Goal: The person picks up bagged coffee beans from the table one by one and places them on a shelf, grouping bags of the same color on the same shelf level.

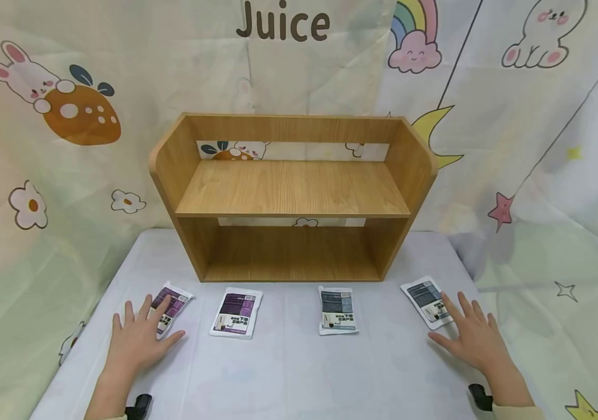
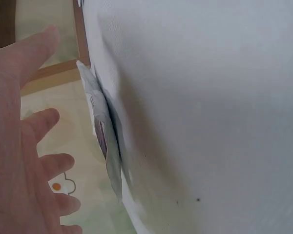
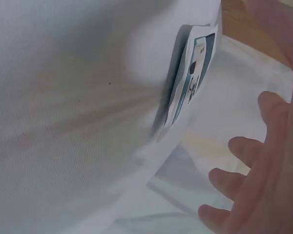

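My left hand [image 1: 138, 344] is spread over the table's left side, its fingers overlapping a white packet with a purple label [image 1: 174, 306] in the head view. In the left wrist view that packet [image 2: 103, 131] lies on the cloth, apart from the fingers. Over on the right, my right hand [image 1: 471, 338] is spread too, fingertips by a white packet with a dark blue-grey label [image 1: 427, 300]. The right wrist view shows a gap between the fingers and this packet [image 3: 193, 78]. Between the hands lie another purple-labelled packet [image 1: 236, 313] and another blue-grey-labelled one [image 1: 338, 311]. Neither hand holds anything.
A two-tier wooden shelf [image 1: 293, 189] stands at the table's back, behind the packets. White cloth covers the table [image 1: 288, 373]. A printed curtain [image 1: 67, 192] hangs behind and along the sides. A dark wrist strap [image 1: 139, 405] shows at the left wrist.
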### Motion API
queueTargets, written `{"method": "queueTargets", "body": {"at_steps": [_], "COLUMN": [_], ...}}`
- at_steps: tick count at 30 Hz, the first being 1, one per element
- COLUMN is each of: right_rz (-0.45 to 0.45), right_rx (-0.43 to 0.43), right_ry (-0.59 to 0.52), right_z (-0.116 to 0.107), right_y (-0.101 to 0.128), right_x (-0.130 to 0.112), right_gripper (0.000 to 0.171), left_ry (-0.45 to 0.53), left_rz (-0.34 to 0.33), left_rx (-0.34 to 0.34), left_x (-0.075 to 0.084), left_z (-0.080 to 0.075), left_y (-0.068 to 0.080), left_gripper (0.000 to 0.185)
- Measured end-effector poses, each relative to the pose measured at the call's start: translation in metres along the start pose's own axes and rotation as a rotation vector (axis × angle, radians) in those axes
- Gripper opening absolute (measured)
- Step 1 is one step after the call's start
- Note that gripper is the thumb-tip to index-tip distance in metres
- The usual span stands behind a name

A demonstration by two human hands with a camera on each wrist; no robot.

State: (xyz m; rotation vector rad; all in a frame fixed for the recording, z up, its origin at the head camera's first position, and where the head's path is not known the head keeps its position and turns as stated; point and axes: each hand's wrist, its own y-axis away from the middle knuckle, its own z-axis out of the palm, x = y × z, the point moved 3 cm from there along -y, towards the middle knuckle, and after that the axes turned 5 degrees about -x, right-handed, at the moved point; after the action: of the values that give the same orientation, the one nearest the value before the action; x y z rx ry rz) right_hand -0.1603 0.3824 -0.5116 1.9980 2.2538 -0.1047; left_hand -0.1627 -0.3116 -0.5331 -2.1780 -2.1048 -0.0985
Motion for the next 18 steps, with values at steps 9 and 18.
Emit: {"method": "queueTargets", "body": {"at_steps": [9,18], "right_rz": [-0.046,-0.086], "right_rx": [0.048,0.082], "right_ry": [-0.006,-0.074], "right_z": [0.006,0.001], "right_y": [0.000,-0.006], "right_x": [0.004,0.001], "right_gripper": [0.096,0.092], "left_ry": [0.030,0.145], "left_rz": [0.008,0.075], "left_rx": [0.007,-0.001], "left_x": [-0.002,0.004], "left_z": [0.000,-0.011], "left_y": [0.001,-0.010], "left_gripper": [0.093,0.093]}}
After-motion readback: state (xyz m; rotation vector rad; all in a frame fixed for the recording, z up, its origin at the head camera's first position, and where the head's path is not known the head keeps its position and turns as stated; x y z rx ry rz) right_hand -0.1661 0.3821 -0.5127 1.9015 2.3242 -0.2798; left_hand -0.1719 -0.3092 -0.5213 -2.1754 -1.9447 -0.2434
